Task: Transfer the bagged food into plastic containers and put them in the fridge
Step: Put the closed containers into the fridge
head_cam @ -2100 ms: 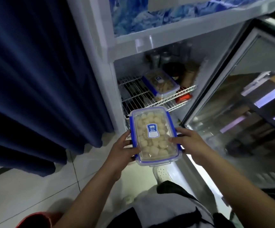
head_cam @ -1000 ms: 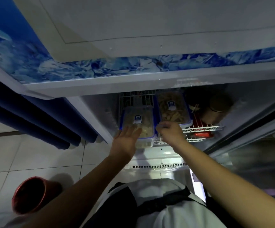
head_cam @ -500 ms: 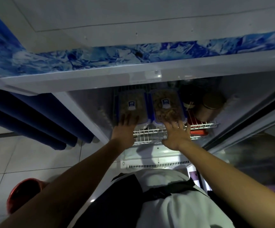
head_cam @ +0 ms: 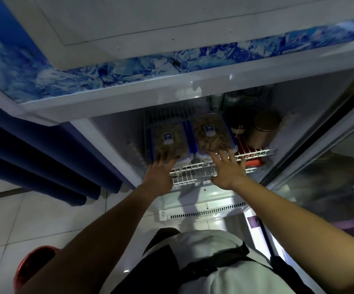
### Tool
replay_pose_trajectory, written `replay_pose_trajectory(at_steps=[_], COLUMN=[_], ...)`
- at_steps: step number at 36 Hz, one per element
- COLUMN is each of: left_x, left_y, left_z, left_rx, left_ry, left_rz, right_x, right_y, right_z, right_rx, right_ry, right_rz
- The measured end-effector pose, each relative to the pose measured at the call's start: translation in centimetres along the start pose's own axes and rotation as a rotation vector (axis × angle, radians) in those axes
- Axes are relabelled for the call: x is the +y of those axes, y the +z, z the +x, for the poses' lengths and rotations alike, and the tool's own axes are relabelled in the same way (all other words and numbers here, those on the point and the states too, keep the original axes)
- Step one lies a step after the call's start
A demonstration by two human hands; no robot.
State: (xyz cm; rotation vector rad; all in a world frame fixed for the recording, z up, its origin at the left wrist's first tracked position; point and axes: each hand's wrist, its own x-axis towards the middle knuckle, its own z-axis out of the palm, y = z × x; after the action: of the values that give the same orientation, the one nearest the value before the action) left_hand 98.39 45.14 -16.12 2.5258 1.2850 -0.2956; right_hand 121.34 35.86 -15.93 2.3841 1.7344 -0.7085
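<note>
Straight fingers point(head_cam: 165, 159) of both hands touch two containers point(head_cam: 170, 141) lying lengthwise into the fridge point(head_cam: 116, 136).

From my feed I see pale tiled floor point(head_cam: 34, 219) across the lower left of the frame, crossed by thin grout lines. Above it, at the left edge, hangs a dark blue curtain point(head_cam: 34, 162) in heavy folds, its hem just above the tiles. A red bucket point(head_cam: 32, 266) sits at the bottom left. On the right, a glass door point(head_cam: 331, 177) throws back dim reflections. The light is low and bluish.
</note>
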Motion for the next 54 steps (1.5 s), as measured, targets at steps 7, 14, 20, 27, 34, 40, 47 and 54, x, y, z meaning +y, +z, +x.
replay_pose_trajectory(at_steps=[7,14,20,27,34,40,47,54], left_x=[0.6,1.7,4.1,11.6,23.5,33.0,42.9,44.8], left_y=[-1.5,1.8,3.3,2.7,-2.2,-6.8,-8.4,-7.1], left_z=[-2.3,-6.6,-11.1,-15.5,-22.2,-27.0,-28.4,-27.6], left_rx=[-0.091,-0.055,-0.074,-0.047,0.054,0.121,0.215,0.272], left_ry=[0.042,0.236,0.410,0.656,0.945,1.099,1.147,1.113], left_rz=[0.047,-0.040,-0.008,-0.070,-0.123,-0.090,0.073,0.051], right_x=[-0.7,-0.2,-1.6,-3.7,-0.9,6.1,11.6,11.0], right_y=[1.0,4.1,4.0,3.7,-0.2,-2.8,-1.4,-1.0], right_z=[-5.4,-15.7,-26.9,-40.3,-52.3,-58.0,-60.1,-60.2], right_rx=[0.057,0.248,0.401,0.583,0.844,0.772,0.683,0.924], right_ry=[0.033,0.170,0.399,0.560,0.750,1.057,1.068,0.933], right_rz=[0.149,0.235,0.289,0.312,0.195,0.153,0.203,0.257])
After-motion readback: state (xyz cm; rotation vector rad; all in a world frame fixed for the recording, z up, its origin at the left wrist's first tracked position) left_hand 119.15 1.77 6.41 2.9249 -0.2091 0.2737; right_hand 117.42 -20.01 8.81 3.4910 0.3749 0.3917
